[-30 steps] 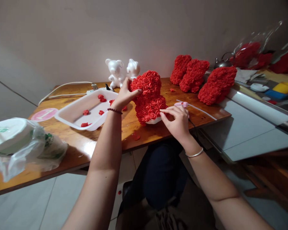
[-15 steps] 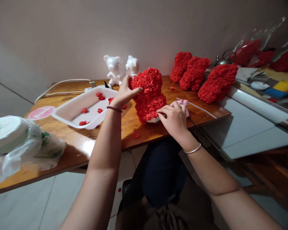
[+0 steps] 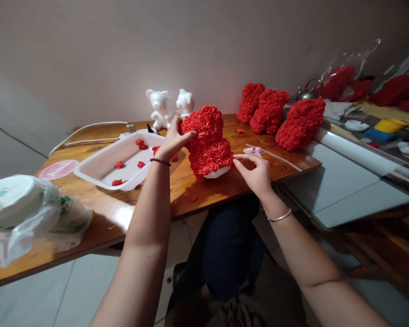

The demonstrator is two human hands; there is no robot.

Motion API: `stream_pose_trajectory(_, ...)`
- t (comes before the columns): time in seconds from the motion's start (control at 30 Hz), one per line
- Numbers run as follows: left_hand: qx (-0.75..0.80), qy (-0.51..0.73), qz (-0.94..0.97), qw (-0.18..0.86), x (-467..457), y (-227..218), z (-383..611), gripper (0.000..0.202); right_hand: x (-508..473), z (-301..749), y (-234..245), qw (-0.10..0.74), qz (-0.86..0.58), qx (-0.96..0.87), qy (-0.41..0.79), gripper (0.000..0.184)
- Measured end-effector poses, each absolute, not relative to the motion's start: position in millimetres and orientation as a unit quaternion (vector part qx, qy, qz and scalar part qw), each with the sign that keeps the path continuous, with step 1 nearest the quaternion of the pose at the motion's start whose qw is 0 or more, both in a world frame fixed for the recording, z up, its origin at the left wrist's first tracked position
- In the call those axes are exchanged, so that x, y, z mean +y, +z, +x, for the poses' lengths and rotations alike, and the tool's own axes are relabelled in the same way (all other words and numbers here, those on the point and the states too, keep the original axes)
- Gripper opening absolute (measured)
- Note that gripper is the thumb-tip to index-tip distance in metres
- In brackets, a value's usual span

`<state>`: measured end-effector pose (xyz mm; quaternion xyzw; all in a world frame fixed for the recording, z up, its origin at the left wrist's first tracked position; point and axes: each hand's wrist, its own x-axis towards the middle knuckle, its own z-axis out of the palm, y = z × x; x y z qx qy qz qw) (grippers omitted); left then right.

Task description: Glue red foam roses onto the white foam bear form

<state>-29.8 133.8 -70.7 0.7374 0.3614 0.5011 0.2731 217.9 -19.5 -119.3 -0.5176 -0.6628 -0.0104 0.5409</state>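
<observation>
We list one red foam-rose bear (image 3: 207, 141), its surface a dense crust of small curled blooms over a white foam core that shows at the base, standing upright on a varnished wooden tabletop (image 3: 88, 202). The left hand (image 3: 173, 138) grips it high on the side, fingers spread across the roses. The right hand (image 3: 255, 175) is curved, its fingertips (image 3: 235, 157) at the bear's lower flank; whether they pinch anything, we cannot tell.

Just beside the right hand: a small pink plastic tool (image 3: 252, 150) and a thin white strip (image 3: 279, 158). Left of the bear: a shallow white plastic tray (image 3: 98, 170) holding loose foam roses (image 3: 118, 165). Behind it: two smooth white foam bear forms (image 3: 161, 109) — rounded ears, glossy surface. To the right: three more rose-covered bears (image 3: 301, 125), lying tilted. Near the front edge: plates in a crinkled plastic bag (image 3: 37, 213).
</observation>
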Motion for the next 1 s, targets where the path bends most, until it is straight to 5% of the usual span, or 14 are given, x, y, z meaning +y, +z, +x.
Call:
stream_pose_trajectory(0.47, 0.377, 0.491, 0.733, 0.282, 126, -68, -32, 0.042, -16, 208, -123, 0.469, -0.561, -0.677, -0.085, 0.014)
stream_pose_trajectory(0.8, 0.374, 0.482, 0.744, 0.273, 130, -67, -33, 0.056, -11, 206, -116, 0.408, -0.561, -0.712, -0.112, 0.010)
stream_pose_trajectory(1.0, 0.353, 0.502, 0.735, 0.288, 131, -69, -34, 0.045, -8, 228, -124, 0.552, -0.503, -0.661, -0.065, 0.016)
